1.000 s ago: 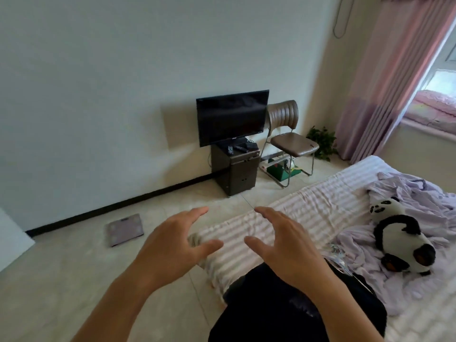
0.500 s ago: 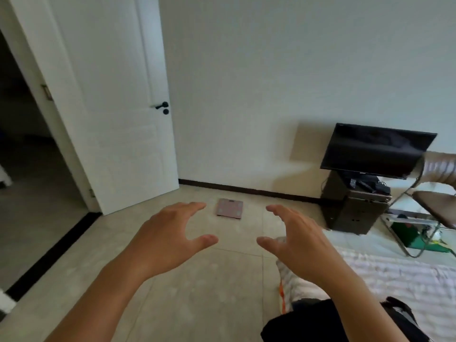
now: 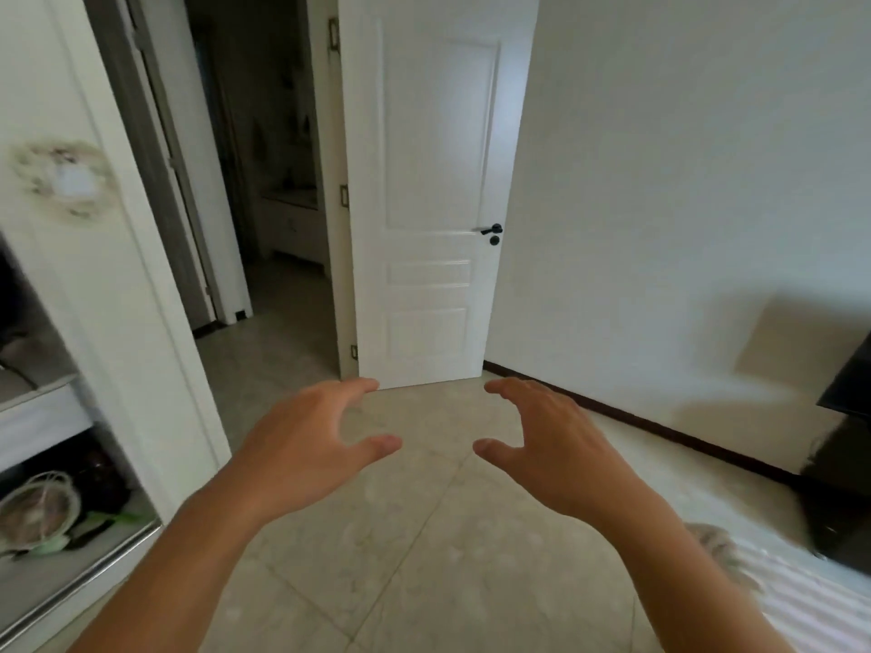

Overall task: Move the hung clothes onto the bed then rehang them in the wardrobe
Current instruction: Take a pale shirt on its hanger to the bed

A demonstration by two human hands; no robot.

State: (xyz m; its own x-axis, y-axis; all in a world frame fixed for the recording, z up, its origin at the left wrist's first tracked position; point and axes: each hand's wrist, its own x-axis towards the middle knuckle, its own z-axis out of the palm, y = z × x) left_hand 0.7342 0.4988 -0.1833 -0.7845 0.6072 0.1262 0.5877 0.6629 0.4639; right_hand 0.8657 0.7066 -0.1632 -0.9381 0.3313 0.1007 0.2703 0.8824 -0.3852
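both empty: left hand (image 3: 301, 452) and right hand (image 3: 561, 447) hovering loose-fingered over the floor (image 3: 424, 558). bed (image 3: 810, 605) corner near right, wardrobe (image 3: 70, 322) left; hung clothes unseen. probably light, floppy, best lifted by hanger hooks.

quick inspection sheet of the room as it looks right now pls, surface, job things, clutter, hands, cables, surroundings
surface: pale tiled floor, bare between the hands and the door.
job's things: open wardrobe at the left edge with shelves showing; striped corner of the bed at lower right; no hung clothes in view.
clutter: small fan and dark items on the wardrobe's lower shelf, blurred.
hands: left hand and right hand both raised in front, fingers loosely spread, holding nothing.
cables: nothing seen.
surroundings: white door standing open onto a dim hallway; dark cabinet by the right wall.
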